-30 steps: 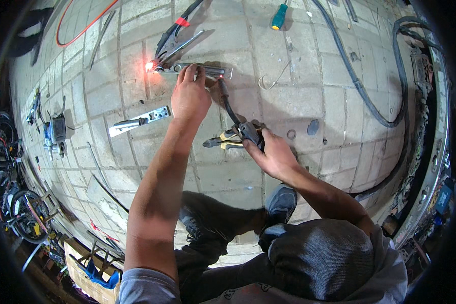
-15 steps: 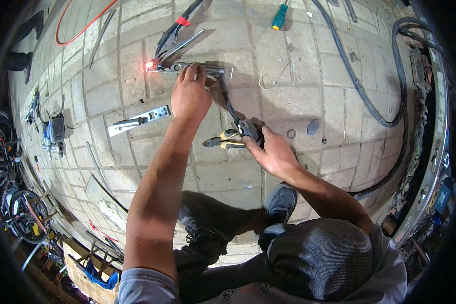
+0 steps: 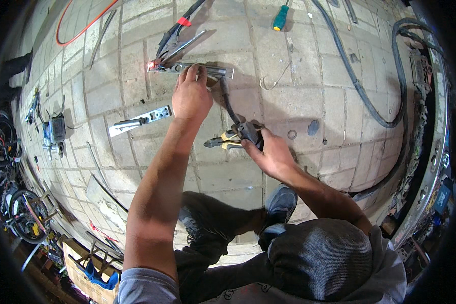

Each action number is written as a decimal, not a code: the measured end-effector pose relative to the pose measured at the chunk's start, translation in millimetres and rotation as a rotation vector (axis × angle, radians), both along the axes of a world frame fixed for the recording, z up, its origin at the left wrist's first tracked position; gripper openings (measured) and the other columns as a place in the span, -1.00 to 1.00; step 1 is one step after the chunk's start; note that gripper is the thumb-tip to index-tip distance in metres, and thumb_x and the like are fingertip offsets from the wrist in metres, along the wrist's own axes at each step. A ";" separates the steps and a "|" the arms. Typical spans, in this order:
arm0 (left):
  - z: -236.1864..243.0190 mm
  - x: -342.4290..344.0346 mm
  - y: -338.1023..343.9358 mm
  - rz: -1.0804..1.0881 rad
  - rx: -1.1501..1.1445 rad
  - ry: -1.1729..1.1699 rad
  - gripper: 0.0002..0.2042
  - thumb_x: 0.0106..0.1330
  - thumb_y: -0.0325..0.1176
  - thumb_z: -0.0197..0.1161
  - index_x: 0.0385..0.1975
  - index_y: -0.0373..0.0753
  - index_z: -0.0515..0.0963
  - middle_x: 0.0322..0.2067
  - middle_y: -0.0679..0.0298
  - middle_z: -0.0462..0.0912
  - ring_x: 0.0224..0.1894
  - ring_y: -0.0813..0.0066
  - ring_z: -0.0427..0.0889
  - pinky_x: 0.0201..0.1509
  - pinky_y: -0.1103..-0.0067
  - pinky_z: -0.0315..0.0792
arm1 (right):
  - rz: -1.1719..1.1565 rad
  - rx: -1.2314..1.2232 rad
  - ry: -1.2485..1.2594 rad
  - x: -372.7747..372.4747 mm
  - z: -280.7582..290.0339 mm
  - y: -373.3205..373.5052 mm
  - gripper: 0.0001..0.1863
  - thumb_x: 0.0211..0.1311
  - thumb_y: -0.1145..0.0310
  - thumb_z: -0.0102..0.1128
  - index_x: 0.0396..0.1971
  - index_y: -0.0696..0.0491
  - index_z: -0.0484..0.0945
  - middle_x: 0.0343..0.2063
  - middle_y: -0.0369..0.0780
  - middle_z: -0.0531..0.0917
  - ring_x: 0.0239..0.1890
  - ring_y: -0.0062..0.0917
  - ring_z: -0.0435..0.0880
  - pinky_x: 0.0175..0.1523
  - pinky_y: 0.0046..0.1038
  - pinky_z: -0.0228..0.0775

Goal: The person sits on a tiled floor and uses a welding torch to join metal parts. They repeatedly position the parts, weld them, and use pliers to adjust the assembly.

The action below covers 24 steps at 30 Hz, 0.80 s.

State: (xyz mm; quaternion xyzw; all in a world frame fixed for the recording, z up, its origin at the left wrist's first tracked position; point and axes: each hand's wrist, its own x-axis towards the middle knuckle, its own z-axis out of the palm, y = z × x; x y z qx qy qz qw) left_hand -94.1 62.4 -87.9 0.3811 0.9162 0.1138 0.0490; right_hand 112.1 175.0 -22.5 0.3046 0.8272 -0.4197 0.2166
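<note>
My left hand [image 3: 191,99] has its fingers closed over a slotted metal bracket [image 3: 215,71] lying on the floor. At the bracket's left end a small red glow [image 3: 152,66] sits by a clamp with a dark cable [image 3: 164,44] and red tape. My right hand [image 3: 273,152] grips a black welding torch [image 3: 248,133], whose curved neck runs up to the bracket's right part; its tip is hard to make out. Just under the torch lie yellow-and-black pliers [image 3: 215,143]. A second bracket with a cylinder [image 3: 144,118] lies left of my left forearm.
A green-handled screwdriver [image 3: 278,19] lies at the top, thick cables [image 3: 370,104] at the right, a red hose [image 3: 73,40] at upper left. Tools [image 3: 55,130], bicycles [image 3: 23,215] and cardboard [image 3: 73,263] line the left. A person's dark leg [image 3: 17,66] shows at the far left edge.
The red glow is smaller, and the spot of light at the torch tip has gone. The person's feet at the far left have shifted. My hands have barely moved.
</note>
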 end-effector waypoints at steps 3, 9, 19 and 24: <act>0.7 -0.4 0.5 0.004 0.010 -0.020 -0.42 0.04 -0.50 0.17 0.19 -0.26 0.42 0.23 0.14 0.36 0.26 0.12 0.36 0.25 0.37 0.40 | -0.029 -0.056 0.034 2.9 -4.6 -3.1 -0.33 0.27 -0.11 0.13 -0.03 0.29 0.43 -0.30 0.15 0.63 -0.18 -0.01 0.65 -0.07 -0.19 0.46; -1.8 -0.7 -2.4 -0.016 0.022 -0.004 -0.43 0.04 -0.50 0.16 0.18 -0.26 0.42 0.22 0.15 0.36 0.25 0.11 0.36 0.24 0.35 0.41 | -0.050 -0.097 0.016 0.3 2.3 0.9 -0.36 0.28 -0.06 0.14 0.05 0.27 0.44 -0.26 0.11 0.65 -0.14 -0.07 0.66 -0.01 -0.24 0.44; -6.0 -8.1 2.8 0.040 -0.089 0.021 -0.63 0.21 -0.40 0.13 0.05 -0.16 0.52 0.12 0.23 0.46 0.15 0.17 0.46 0.03 0.37 0.54 | -0.096 -0.244 -0.068 -5.4 15.3 6.8 -0.36 0.32 -0.04 0.12 0.03 0.31 0.44 -0.50 -0.07 0.66 -0.44 -0.42 0.69 -0.32 -0.33 0.50; -0.8 -8.5 13.6 0.032 -0.002 0.112 -0.77 0.18 -0.40 0.12 -0.17 -0.13 0.59 -0.12 0.29 0.54 -0.01 0.22 0.52 -0.15 0.36 0.59 | -0.143 -0.334 -0.081 0.6 5.0 9.3 -0.35 0.33 -0.06 0.11 0.07 0.30 0.44 -0.44 -0.08 0.67 -0.42 -0.42 0.68 -0.31 -0.34 0.49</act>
